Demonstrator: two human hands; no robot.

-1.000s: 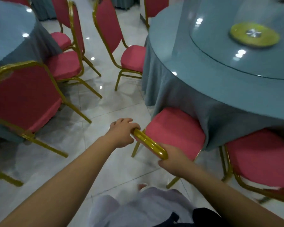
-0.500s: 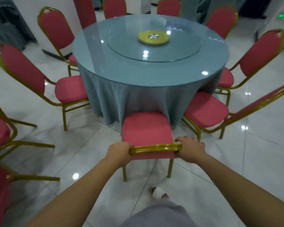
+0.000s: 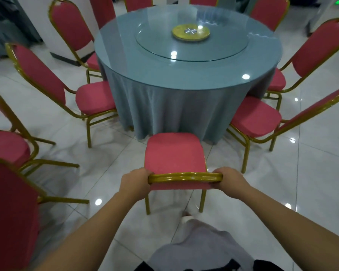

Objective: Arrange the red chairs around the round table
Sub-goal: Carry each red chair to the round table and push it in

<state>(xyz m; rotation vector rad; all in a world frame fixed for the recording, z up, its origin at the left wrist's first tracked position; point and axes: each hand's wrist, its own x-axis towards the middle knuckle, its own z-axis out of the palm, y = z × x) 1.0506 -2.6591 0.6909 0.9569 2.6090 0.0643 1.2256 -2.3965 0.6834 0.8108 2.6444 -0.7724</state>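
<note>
A red chair (image 3: pixel 174 153) with a gold frame stands right in front of me, its seat facing the round table (image 3: pixel 184 81) draped in a grey-blue cloth. My left hand (image 3: pixel 134 182) grips the left end of the chair's gold top rail. My right hand (image 3: pixel 230 181) grips the right end of that rail. The seat's front edge sits just short of the tablecloth. Several other red chairs ring the table, one at the left (image 3: pixel 94 98) and one at the right (image 3: pixel 256 118).
A glass turntable with a gold hub (image 3: pixel 190 33) tops the table. Loose red chairs (image 3: pixel 10 202) stand at my left on the glossy white tile floor. My foot (image 3: pixel 186 217) is behind the chair's back legs. More draped furniture stands at the far left.
The view has swung from close beside the table to facing it squarely. The chair I hold now stands straight toward the table, a little farther from the cloth.
</note>
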